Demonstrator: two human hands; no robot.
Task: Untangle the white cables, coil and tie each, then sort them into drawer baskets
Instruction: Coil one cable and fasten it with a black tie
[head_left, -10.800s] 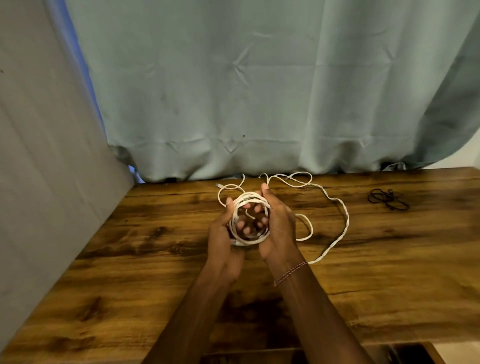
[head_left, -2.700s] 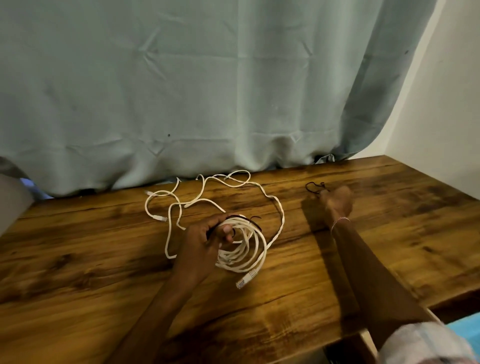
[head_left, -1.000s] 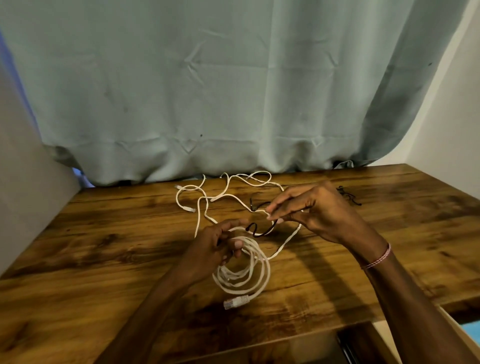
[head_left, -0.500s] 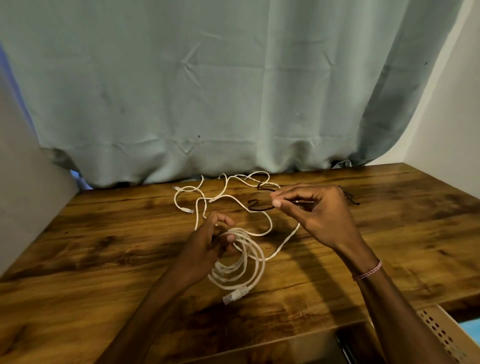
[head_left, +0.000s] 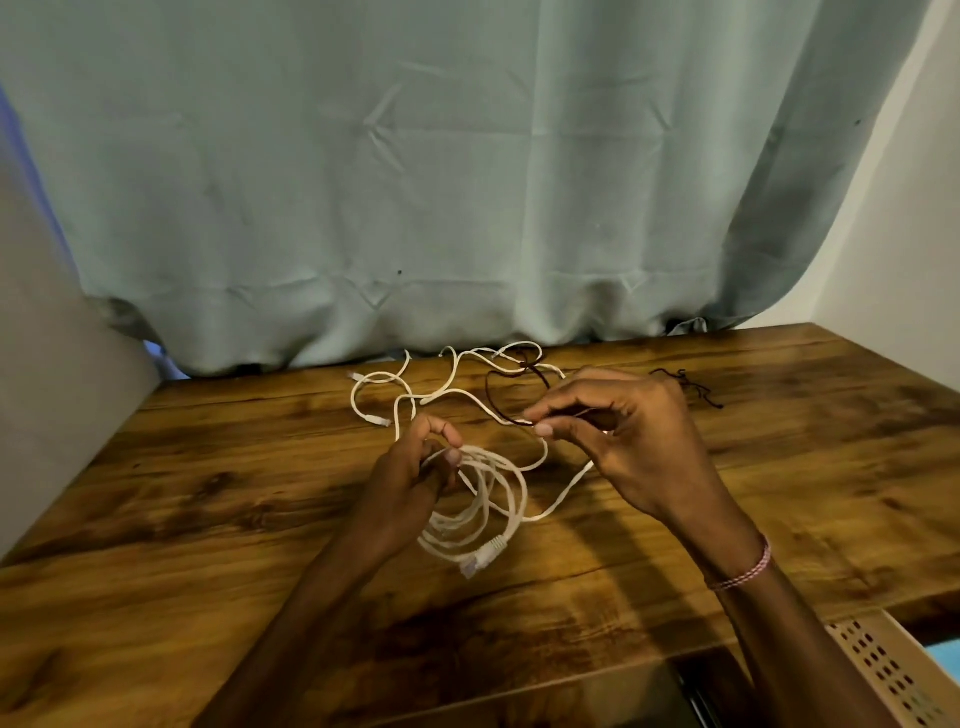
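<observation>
Your left hand pinches the white coil by its upper left rim, your right hand pinches the dark tie just above the coil, so thread it through the coil's middle gently

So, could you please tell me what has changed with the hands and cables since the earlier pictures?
The right hand let go of the coiled white cable, reached right to the dark ties, and came back pinching one dark tie above the coil. The left hand kept its grip on the coil, which now rests on the table.
</observation>
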